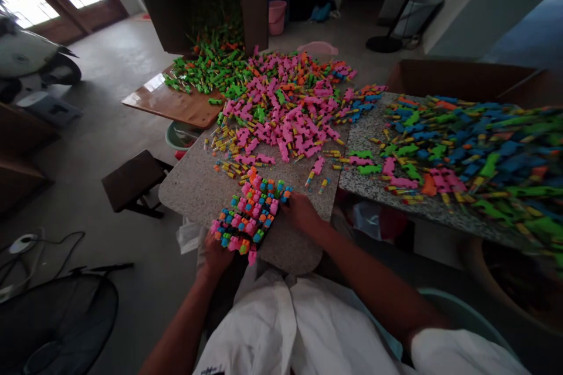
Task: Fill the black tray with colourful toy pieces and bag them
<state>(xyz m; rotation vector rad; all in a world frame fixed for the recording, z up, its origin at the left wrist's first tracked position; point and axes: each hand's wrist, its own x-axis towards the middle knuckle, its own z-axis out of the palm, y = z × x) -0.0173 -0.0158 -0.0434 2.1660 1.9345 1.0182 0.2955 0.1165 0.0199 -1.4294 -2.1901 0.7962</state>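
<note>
A dark rack packed with small plastic toy pieces (250,214) in pink, blue, green and orange lies slantwise over the near part of the speckled stone table (187,184). My left hand (216,255) grips its lower left end, overhanging the table edge. At the upper right end, my right hand (302,212) is closed on the rack's side. The fingers of both hands are partly hidden by the rack. Just beyond it lie yellow-and-red tubes (233,169) and a big heap of pink car-shaped toys (285,111).
Green toys (211,73) spill from a tipped cardboard box (259,6) onto a wooden board (167,104). Mixed toys (466,140) cover a granite slab at right. A stool (134,179) and a fan (57,322) stand on the left; a pink bucket (277,16) is behind.
</note>
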